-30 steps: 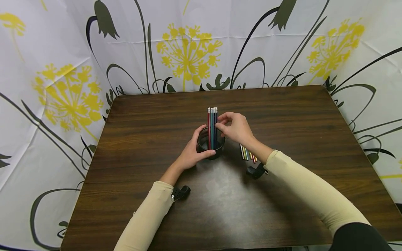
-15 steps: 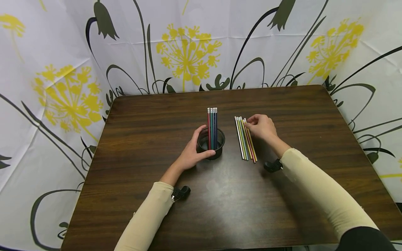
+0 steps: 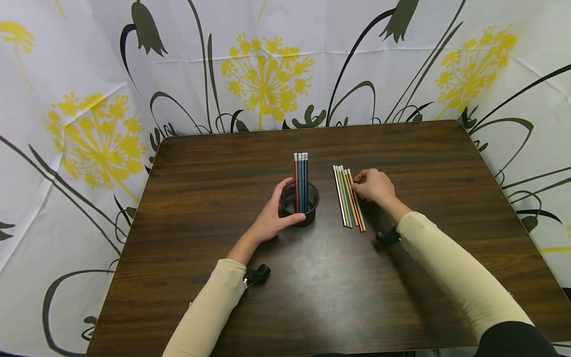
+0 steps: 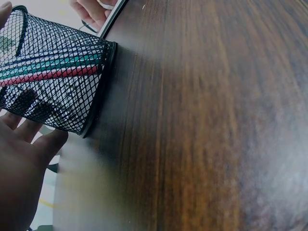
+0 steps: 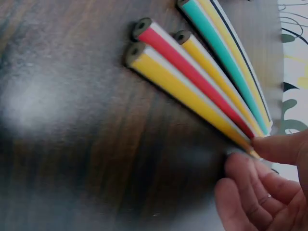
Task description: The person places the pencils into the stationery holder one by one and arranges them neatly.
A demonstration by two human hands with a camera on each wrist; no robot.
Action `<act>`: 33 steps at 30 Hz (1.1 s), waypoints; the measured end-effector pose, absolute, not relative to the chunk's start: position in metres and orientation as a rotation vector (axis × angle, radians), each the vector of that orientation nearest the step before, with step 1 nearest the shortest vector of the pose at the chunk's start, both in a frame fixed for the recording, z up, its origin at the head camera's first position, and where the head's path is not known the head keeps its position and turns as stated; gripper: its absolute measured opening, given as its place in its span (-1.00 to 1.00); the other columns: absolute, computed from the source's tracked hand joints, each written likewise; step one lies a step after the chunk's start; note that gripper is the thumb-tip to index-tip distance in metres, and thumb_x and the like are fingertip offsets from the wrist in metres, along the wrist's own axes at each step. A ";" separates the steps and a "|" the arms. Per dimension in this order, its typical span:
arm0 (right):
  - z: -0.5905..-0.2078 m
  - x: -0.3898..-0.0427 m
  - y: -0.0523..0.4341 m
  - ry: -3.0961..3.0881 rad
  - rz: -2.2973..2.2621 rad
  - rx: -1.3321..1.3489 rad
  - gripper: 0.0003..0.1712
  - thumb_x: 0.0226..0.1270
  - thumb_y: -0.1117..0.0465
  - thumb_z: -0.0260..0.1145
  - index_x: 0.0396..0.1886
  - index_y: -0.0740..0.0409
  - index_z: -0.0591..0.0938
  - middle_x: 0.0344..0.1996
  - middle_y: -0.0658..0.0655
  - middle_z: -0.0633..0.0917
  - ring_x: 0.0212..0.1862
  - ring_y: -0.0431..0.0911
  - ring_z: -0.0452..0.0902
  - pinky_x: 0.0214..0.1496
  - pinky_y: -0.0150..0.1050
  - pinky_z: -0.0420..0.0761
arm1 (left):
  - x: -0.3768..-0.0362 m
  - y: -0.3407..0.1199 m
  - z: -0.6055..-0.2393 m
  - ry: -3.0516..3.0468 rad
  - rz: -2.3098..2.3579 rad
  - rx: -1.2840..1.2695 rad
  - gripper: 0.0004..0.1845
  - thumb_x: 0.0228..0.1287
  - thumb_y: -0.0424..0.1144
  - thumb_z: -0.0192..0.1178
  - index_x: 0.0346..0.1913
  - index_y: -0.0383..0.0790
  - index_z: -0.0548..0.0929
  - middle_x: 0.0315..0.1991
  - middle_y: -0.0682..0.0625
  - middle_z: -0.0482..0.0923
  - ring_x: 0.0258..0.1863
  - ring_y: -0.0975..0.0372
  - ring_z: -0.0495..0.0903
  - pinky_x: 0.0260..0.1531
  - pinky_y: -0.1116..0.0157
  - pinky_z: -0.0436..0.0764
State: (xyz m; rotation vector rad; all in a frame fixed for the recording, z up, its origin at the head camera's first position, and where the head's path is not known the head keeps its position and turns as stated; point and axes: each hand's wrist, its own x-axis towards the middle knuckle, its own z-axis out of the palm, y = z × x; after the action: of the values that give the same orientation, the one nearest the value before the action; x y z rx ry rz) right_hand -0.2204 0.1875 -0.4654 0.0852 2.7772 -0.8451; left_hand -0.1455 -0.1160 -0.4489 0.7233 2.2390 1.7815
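My left hand (image 3: 272,215) holds a black mesh pencil cup (image 3: 313,212) on the table, fingers on its far side and thumb across the near rim. Several pencils (image 3: 301,181), red, teal and dark blue, stand upright in the cup with their eraser ends up. To the cup's right, my right hand (image 3: 374,186) is at the outer edge of a row of striped pencils (image 3: 342,198). In the right wrist view, the thumb and fingers pinch the far end of the outermost yellow pencil (image 5: 192,102). A red pencil (image 5: 192,74) lies right beside it.
The dark wood-grain table (image 3: 200,198) reaches to a white curtain (image 3: 348,39) with yellow and grey plant prints behind it. Small black wrist cameras are worn on both sleeves.
My right hand has left the pencils in the cup and moved right to the row on the table, then shifted slightly down along the outermost pencil. The left hand stays on the cup.
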 end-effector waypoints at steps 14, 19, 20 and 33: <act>-0.462 -0.220 0.182 2.885 -0.621 0.102 -0.70 0.24 0.06 0.32 -0.14 0.15 0.69 -0.21 0.21 0.69 -0.25 0.10 0.57 -0.23 0.04 0.53 | -0.145 -0.116 -0.446 2.253 1.765 0.718 -0.07 0.22 -0.36 0.34 0.51 -0.28 -0.02 0.38 -0.29 0.22 0.37 -0.08 0.23 0.32 -0.17 0.15; -0.454 -0.217 0.183 2.879 -0.704 0.124 -0.74 0.25 0.10 0.29 -0.16 0.15 0.68 -0.28 0.18 0.70 -0.30 0.07 0.57 -0.29 0.00 0.51 | -0.146 -0.115 -0.447 2.251 1.769 0.730 -0.07 0.21 -0.36 0.35 0.51 -0.32 -0.02 0.38 -0.29 0.23 0.37 -0.07 0.23 0.32 -0.17 0.14; -0.451 -0.216 0.183 2.888 -0.725 0.126 -0.74 0.24 0.11 0.28 -0.16 0.15 0.68 -0.29 0.17 0.70 -0.31 0.07 0.57 -0.29 0.00 0.51 | -0.146 -0.115 -0.448 2.253 1.768 0.729 -0.07 0.21 -0.36 0.35 0.50 -0.32 -0.02 0.38 -0.29 0.24 0.37 -0.07 0.23 0.31 -0.17 0.14; -0.379 -0.202 0.148 3.036 -1.313 -0.091 -0.72 0.27 0.12 0.32 -0.07 0.10 0.72 -0.36 0.05 0.75 -0.34 -0.09 0.63 -0.37 -0.22 0.47 | -0.146 -0.117 -0.449 2.239 1.779 0.725 -0.07 0.21 -0.37 0.34 0.51 -0.30 -0.02 0.38 -0.30 0.22 0.37 -0.08 0.22 0.31 -0.18 0.14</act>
State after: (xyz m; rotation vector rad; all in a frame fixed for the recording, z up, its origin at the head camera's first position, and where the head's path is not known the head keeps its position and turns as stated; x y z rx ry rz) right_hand -0.2019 0.1482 -0.3786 -0.0905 3.0360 -1.3132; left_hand -0.1458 -0.1170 -0.4488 0.7246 2.2390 1.7795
